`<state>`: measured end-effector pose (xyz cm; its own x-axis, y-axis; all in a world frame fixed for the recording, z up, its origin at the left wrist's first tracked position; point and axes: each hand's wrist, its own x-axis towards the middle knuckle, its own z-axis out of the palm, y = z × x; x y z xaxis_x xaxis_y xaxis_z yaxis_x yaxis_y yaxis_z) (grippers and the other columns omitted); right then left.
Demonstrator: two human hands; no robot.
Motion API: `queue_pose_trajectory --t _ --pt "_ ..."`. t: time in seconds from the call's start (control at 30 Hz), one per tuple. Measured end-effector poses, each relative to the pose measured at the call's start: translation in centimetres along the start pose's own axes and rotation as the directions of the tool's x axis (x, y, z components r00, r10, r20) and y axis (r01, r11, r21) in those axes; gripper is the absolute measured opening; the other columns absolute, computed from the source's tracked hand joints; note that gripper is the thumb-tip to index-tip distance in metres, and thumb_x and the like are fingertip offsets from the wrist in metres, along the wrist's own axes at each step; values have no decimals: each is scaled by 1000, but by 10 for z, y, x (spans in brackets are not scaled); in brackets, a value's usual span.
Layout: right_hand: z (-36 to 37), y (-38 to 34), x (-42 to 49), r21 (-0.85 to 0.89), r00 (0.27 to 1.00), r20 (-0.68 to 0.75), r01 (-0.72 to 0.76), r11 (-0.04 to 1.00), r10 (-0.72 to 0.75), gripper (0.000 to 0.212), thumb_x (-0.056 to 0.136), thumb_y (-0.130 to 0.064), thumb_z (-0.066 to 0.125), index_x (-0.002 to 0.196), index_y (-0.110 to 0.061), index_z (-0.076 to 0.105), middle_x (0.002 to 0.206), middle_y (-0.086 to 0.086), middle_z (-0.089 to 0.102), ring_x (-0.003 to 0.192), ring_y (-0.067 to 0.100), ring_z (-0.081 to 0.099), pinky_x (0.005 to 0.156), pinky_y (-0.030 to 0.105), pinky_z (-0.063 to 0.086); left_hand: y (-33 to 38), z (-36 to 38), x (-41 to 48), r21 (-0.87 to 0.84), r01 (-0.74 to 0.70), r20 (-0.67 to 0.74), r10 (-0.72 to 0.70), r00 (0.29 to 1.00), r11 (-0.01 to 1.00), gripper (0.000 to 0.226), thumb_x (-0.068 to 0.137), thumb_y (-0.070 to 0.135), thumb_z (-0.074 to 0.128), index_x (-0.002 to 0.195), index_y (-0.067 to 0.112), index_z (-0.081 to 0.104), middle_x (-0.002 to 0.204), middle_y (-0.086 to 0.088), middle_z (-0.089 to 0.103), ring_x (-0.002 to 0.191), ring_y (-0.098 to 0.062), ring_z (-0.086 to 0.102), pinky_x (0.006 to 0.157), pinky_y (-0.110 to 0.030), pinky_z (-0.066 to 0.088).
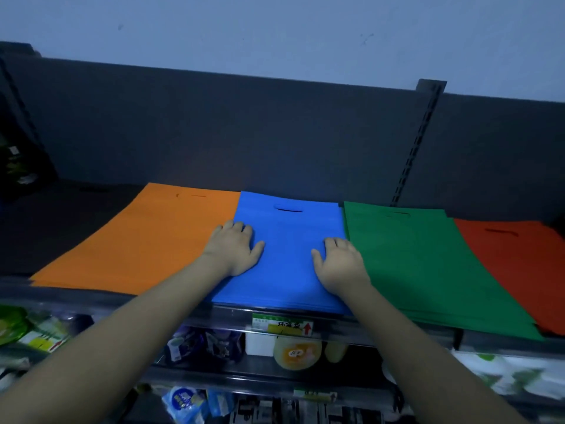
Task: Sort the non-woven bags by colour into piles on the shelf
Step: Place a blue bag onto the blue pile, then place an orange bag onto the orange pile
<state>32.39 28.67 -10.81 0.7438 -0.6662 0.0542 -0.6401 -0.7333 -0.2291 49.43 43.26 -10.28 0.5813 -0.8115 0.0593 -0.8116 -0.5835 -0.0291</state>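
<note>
1. Head view: a dark shelf (61, 228) runs across the picture, with a dark back panel (214, 133) rising behind it and a slotted upright (415, 142) at the right of that panel.
2. Four piles of flat non-woven bags lie side by side on the shelf, each a single colour.
3. The orange pile (146, 240) is at the left end, its right edge meeting the blue one.
4. The green pile (428, 264) lies right of the blue, and its right side overlaps the red pile.
5. The blue pile (287, 258) sits in the middle, between orange and green, its near edge reaching the shelf's front lip.
6. The red pile (519, 264) is at the far right, partly cut off by the picture's edge.
7. Packaged goods, blurred, fill the lower shelves; among them is a round yellow packet (296, 351).
8. The left hand (234, 249) rests palm down on the blue pile's left edge, right at the seam with the orange, fingers stretched forward and close together, thumb spread toward the middle.
9. The right hand (341, 264) lies palm down on the blue pile's right edge, beside the green, fingers likewise extended and together, thumb spread inward.
10. A price label (282, 325) with a red arrow hangs on the shelf's front rail, below the blue pile.
11. A handle slot (288, 208) is cut near the far end of the top blue bag.
</note>
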Motion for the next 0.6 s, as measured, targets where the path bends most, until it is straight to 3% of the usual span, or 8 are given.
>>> queue_pose_trajectory --t 0.27,0.43,0.5,0.6 --pt "5 -3 -1 -13 998 -62 -18 1000 17 51 101 -39 30 138 -6 42 140 12 46 134 31 34 109 37 29 1 5 0 13 -2 -47 3 999 1000 56 99 51 24 132 12 47 133 -9 50 118 -27 42 97 -38 34" --pt "-16 -4 -4 -28 999 -45 -8 1000 7 47 99 -42 36 130 -9 49 129 10 54 122 28 45 100 37 36 16 -24 1 277 -49 5 50 999 960 46 100 46 28 124 15 52 123 -7 58 112 -27 54 92 -36 36" --pt "-33 2 -6 27 996 -86 -19 999 21 49 97 -45 42 130 -9 50 128 10 54 121 28 46 100 37 37 35 -39 4 332 -77 -7 84 996 940 37 98 44 36 113 17 54 115 -4 63 106 -25 58 83 -32 39" --pt "-63 29 -14 -41 991 -131 -18 999 12 56 95 -48 45 137 -10 43 137 12 49 127 29 42 102 39 36 75 -63 12 336 -102 -76 135 988 936 40 94 50 41 112 16 54 111 -3 63 105 -25 59 79 -32 38"
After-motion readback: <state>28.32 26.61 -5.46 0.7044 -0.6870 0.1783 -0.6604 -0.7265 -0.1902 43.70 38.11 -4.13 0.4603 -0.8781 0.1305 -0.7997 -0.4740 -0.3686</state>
